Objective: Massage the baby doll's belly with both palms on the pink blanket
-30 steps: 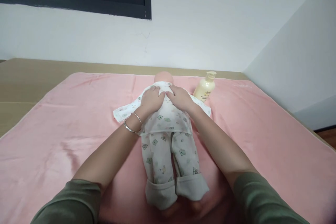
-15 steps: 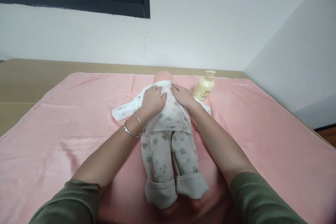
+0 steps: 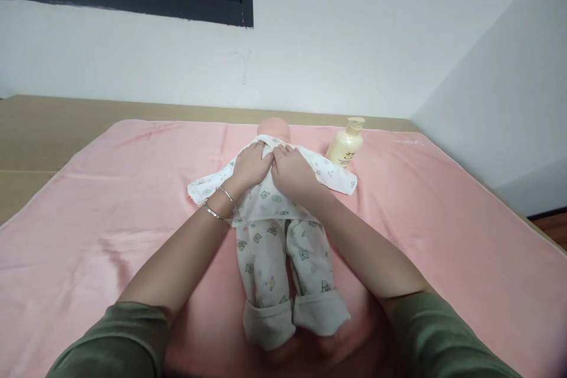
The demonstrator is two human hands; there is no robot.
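Seen by me over a distant head-camera feed, the left hand and right hand meet on the upper body of a smooth-headed pink baby doll, fingers bent against its white, animal-print, long-sleeved shirt; I cannot tell whether they pinch the cloth or merely press it. The doll lies stretched out near the middle of a pink, silky-looking blanket spread on a pale, wood-coloured worktop. Its long axis runs almost straight away from me: head toward the white wall, legs toward me in matching trousers with turned-up cuffs, the foot end slightly right of the head. Its sleeves reach out to both sides. A cream-yellow pump bottle stands just beyond the sleeve on my right.
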